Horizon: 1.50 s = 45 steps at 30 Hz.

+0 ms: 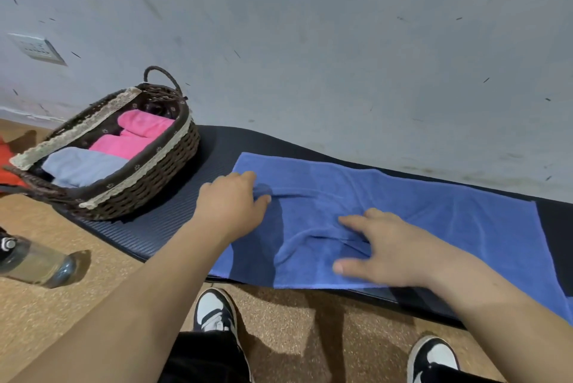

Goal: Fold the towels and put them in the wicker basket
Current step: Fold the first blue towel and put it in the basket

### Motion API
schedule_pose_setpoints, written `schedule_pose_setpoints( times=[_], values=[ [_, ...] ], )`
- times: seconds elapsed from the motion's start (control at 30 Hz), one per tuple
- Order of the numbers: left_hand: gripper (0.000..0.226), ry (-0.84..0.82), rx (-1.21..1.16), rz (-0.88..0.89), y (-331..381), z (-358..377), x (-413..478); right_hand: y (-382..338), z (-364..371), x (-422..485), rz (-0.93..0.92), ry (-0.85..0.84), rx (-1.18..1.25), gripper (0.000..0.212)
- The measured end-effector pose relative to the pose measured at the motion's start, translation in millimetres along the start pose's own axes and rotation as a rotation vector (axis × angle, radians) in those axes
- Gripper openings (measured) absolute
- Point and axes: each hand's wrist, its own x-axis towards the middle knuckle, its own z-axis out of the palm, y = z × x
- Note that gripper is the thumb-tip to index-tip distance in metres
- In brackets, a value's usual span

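Two bare forearms reaching forward, left hand (pixel 231 203) palm down, fingers curled with the thumb pinching a fold of the blue towel (pixel 434 212) — right hand (pixel 387 246) palm down, fingers straight and spread, pressed flat on it

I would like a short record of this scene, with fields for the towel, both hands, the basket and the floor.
towel: blue towel spread on the dark mat, wrinkled in the middle
left hand: pinches a fold near the towel's left end
right hand: rests on the towel, fingers straight
basket: wicker basket on the mat, holding pink towels and a pale blue towel
floor: bottle lying on its side
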Motion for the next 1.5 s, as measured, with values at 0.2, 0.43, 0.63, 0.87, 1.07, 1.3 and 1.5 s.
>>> schedule_pose_setpoints(
  times=[0.2,0.43,0.63,0.87,1.07,1.3,1.5],
  values=[
    [0.069,-0.145,0.049,-0.011,15.1,21.5,38.1,23.1,-17.6,37.5,0.229,0.107,0.073,0.081],
    [0.093,-0.227,0.02,-0.091,-19.5,21.6,105.1,5.3,1.0,66.5,0.117,0.164,0.128,0.081],
    [0.088,-0.119,0.038,-0.03,-18.9,18.1,81.2,-6.1,2.2,53.2,0.254,0.062,-0.003,0.081],
    [0.102,-0.185,0.004,0.081,14.5,55.0,1.3,-8.9,29.3,39.1,0.253,-0.029,0.018,0.081],
    [0.101,-0.106,0.044,0.144,-24.7,59.9,-23.8,-25.2,48.0,13.7,0.165,-0.106,-0.02,0.098],
    [0.094,0.004,0.069,0.299,-2.2,51.9,-25.5,25.6,10.7,-10.4,0.332,-0.127,0.11,0.096],
    [0.084,-0.058,0.061,0.473,86.4,58.7,-25.6,99.6,15.4,-22.3,0.538,-0.113,0.163,0.098]
  ],
)
